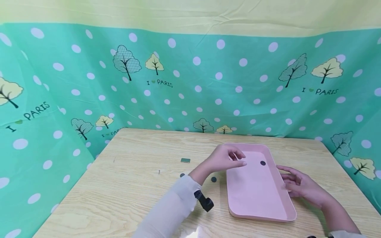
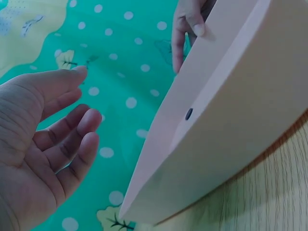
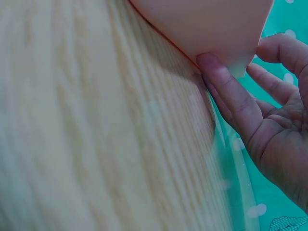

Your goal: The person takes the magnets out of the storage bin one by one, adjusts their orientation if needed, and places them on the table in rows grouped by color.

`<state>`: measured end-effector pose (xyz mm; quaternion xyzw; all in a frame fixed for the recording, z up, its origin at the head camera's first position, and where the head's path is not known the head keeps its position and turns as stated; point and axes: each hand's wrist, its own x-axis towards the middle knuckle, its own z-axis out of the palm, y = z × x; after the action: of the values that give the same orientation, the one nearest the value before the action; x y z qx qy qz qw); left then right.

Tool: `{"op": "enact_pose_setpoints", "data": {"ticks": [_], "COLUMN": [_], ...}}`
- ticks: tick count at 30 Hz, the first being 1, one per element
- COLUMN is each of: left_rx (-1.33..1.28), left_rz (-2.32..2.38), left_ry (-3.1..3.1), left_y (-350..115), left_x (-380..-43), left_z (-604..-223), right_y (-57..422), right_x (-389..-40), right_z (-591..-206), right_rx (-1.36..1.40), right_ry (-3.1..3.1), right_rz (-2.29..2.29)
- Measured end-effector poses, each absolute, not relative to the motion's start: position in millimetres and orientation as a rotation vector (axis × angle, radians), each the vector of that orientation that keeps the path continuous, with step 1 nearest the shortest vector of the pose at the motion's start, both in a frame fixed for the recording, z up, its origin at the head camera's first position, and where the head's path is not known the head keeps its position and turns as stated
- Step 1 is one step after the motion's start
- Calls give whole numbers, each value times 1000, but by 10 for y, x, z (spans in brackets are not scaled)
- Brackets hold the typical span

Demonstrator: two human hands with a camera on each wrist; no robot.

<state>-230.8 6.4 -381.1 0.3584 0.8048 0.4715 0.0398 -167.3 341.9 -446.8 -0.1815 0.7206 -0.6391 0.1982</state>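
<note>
A pink rectangular tray lies on the wooden table, with a small dark disc on its floor toward the far end. Over the tray's far left side, my left hand hovers with fingers loosely bent. In the left wrist view nothing shows between that hand's thumb and fingers. My right hand rests against the outside of the tray's right wall. The right wrist view shows its fingertips on the outer wall, low down and up by the rim.
Left of the tray, two dark discs lie on the table, one close to the tray and another partly behind my left forearm. Farther back sits a small green rectangular piece. A green dotted curtain stands behind the table.
</note>
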Motion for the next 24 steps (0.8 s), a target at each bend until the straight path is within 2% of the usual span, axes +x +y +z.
{"op": "enact_pose_setpoints", "data": {"ticks": [24], "left_rx": [1056], "left_rz": [1322], "left_ry": [2418], "left_y": [650], "left_x": [-2507], "left_z": [-3864], "right_y": [3405], "right_x": [-1681], "right_z": [-4436], "right_rx": [-394], "right_ry": [2083], "right_rz": [-1722]}}
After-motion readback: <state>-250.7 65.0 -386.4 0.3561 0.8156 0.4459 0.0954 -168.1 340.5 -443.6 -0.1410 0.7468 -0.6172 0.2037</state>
